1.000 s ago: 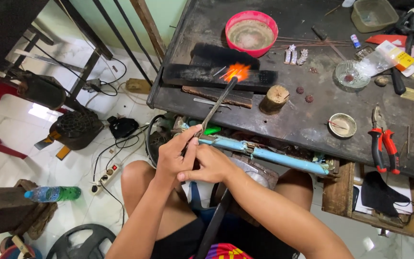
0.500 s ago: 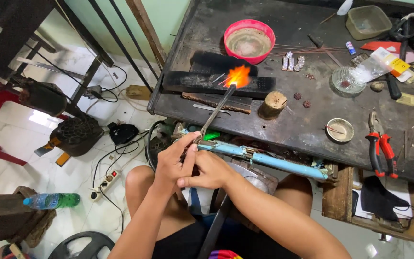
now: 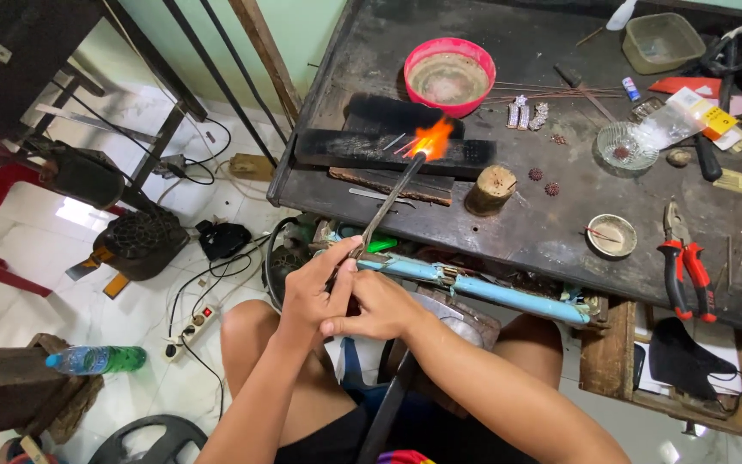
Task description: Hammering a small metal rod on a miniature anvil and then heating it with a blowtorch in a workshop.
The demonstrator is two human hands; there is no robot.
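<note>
My left hand (image 3: 315, 292) and my right hand (image 3: 375, 305) are pressed together below the front edge of the dark workbench (image 3: 560, 232). Both grip the near end of a thin dark metal torch (image 3: 388, 202) that slants up and away. An orange flame (image 3: 431, 137) burns at its tip, over a black charred block (image 3: 388, 150) holding a few thin metal pieces. A pink bowl (image 3: 449, 76) stands just behind the block. A small wooden stump (image 3: 491, 189) stands to the right of the flame.
On the bench lie red-handled pliers (image 3: 687, 266), a glass dish (image 3: 627, 146), a small round dish (image 3: 611, 235) and a plastic tub (image 3: 661, 41). A blue pipe (image 3: 483, 288) runs under the bench edge. A green bottle (image 3: 100, 359), power strip (image 3: 186, 328) and cables lie on the tiled floor.
My hands and the torch hold nearly the same pose. The flame stays over the black block, flickering slightly; the view has shifted a little.
</note>
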